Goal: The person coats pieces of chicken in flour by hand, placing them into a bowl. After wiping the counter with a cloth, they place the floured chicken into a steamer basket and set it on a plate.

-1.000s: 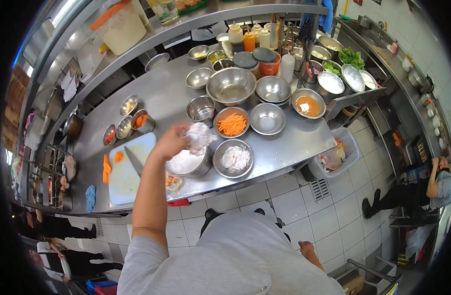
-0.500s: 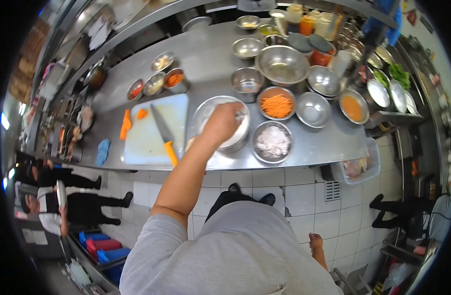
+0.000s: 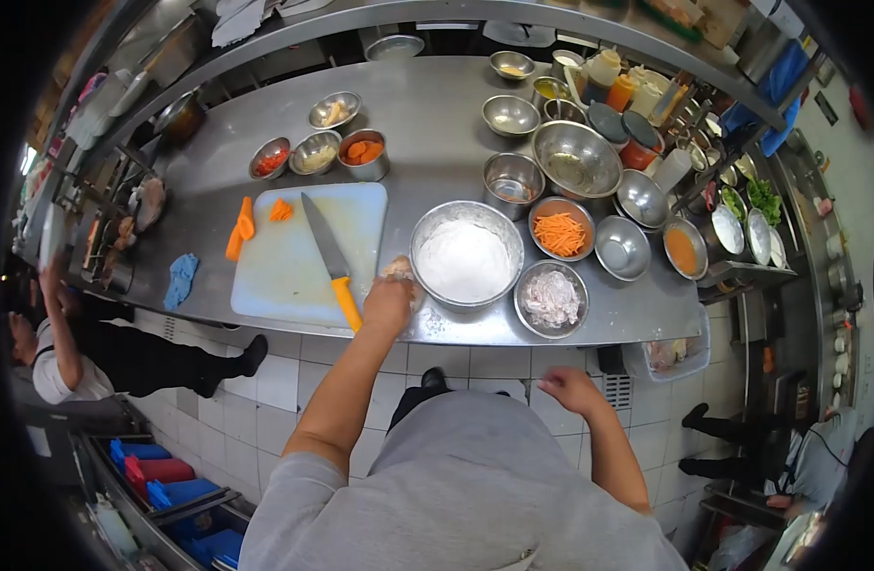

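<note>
My left hand is at the table edge, its fingers closed around a pale beige lump whose kind I cannot make out. Just right of it stands a metal bowl of white flour. To its left, a knife with a yellow handle lies across the white cutting board. My right hand hangs in the air in front of the table, empty, with fingers loosely apart. Beyond it sits a bowl of flour-dusted pale pieces, with a bowl of carrot strips behind.
Carrot pieces lie at the board's left, and a blue cloth is farther left. Small bowls with cut food stand behind the board. More bowls and sauce bottles crowd the back right. Co-workers stand at both sides.
My left hand has come out of the flour bowl toward me and left, down to the beige lump. My right hand has risen toward the table. The view has shifted.
</note>
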Demonstrator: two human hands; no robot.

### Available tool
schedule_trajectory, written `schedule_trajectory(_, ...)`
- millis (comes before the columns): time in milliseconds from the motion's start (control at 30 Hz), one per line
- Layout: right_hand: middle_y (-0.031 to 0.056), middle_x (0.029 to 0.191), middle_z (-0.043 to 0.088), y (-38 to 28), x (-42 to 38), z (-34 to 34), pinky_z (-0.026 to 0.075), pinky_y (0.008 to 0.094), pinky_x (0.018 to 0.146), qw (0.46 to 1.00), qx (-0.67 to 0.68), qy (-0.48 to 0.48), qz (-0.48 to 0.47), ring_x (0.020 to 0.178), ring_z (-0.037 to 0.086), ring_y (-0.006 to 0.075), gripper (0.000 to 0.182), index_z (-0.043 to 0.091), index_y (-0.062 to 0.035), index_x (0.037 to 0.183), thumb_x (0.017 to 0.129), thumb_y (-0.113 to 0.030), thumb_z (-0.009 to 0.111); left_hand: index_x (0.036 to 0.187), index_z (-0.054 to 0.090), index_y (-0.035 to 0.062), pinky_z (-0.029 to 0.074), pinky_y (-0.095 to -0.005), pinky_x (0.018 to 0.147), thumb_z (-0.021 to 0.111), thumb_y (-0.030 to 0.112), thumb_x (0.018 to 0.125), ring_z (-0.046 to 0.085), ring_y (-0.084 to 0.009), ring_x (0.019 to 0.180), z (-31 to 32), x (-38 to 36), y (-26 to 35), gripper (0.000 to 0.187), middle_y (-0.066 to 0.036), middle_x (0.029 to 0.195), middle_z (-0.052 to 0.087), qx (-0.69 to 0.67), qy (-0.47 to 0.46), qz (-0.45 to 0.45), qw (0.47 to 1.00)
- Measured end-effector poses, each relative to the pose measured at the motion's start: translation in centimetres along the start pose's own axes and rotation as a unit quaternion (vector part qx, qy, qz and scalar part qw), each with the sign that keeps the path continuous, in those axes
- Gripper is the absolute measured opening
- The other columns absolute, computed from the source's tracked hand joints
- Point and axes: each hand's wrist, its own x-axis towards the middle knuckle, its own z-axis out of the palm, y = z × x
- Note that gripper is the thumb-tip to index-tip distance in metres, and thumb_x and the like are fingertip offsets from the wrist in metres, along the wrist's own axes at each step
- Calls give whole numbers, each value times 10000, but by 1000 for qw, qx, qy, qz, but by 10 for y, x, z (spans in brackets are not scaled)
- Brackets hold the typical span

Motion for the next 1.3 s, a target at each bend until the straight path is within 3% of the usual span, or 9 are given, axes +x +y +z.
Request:
schedule_trajectory(100, 151, 879, 706, -106, 50, -5, 520, 387, 740, 991, 42, -114, -46, 805, 668, 263, 375, 729, -51, 976, 929, -419, 673, 1002, 712, 57, 548, -469, 835, 615, 153, 875, 668, -399, 922, 26, 19, -9, 187, -180, 1031, 687, 19, 52, -5, 998)
schedule_trajectory(200, 167, 1068, 693, -159, 94, 35, 525, 397, 846, 978, 84, -46, -183, 954, 670, 319, 398, 672, -36, 1163, 946, -370, 655, 1006, 706, 48, 549, -472, 821, 640, 219, 878, 681, -385, 923, 15, 20, -7, 224, -195, 1008, 700, -60, 105, 85, 989)
schedule_trajectory(233, 166, 1224, 642, -173, 108, 46, 517, 419, 910, 975, 53, -28, -212, 1052, 645, 344, 403, 613, -52, 1271, 956, -302, 631, 1002, 701, 34, 550, -469, 796, 686, 246, 839, 692, -378, 906, -5, 19, -2, 268, -227, 966, 706, -52, -23, 6, 998)
schedule_trajectory(367, 147, 1320, 581, -195, 139, 81, 494, 460, 977, 980, -111, 50, -160, 1130, 612, 353, 396, 534, -70, 1341, 972, -211, 563, 986, 695, 9, 546, -459, 784, 743, 222, 754, 691, -405, 873, -21, 14, -37, 318, -228, 940, 714, -252, -41, 12, 967)
schedule_trajectory(500, 148, 1216, 627, -176, 154, 105, 522, 458, 901, 980, -148, 44, -123, 1074, 637, 341, 332, 576, -81, 1274, 977, -226, 558, 991, 691, 5, 547, -458, 798, 760, 212, 749, 689, -410, 885, -34, 13, -60, 326, -220, 950, 717, -349, -133, -29, 927)
schedule_trajectory(667, 146, 1082, 661, -221, 145, 90, 555, 446, 805, 971, -87, 127, -183, 951, 680, 328, 303, 604, -75, 1230, 992, -246, 527, 983, 684, 2, 545, -412, 749, 754, 197, 759, 701, -356, 817, -39, 4, -45, 306, -218, 900, 708, -293, 21, 30, 955)
schedule_trajectory(900, 135, 1044, 644, -228, 179, 108, 567, 428, 810, 972, -182, 91, -120, 897, 677, 323, 170, 643, -53, 1019, 945, -152, 526, 962, 675, -25, 534, -383, 712, 752, 189, 754, 691, -317, 757, -65, 25, -82, 308, -192, 832, 701, -377, 33, -70, 923)
schedule_trajectory(1233, 177, 1020, 655, -237, 237, 141, 580, 377, 782, 914, -294, 205, -189, 943, 680, 320, 214, 664, 3, 1009, 856, -102, 557, 950, 677, -21, 516, -352, 703, 736, 189, 788, 664, -222, 753, -59, 11, -104, 272, -139, 833, 705, -416, 34, -59, 907)
schedule_trajectory(1300, 187, 956, 680, -228, 242, 146, 592, 382, 711, 920, -343, 127, -138, 859, 701, 298, 226, 686, -16, 1004, 838, -119, 573, 962, 677, -18, 516, -352, 714, 731, 194, 804, 669, -222, 776, -52, 15, -102, 270, -148, 857, 708, -439, 36, -52, 896)
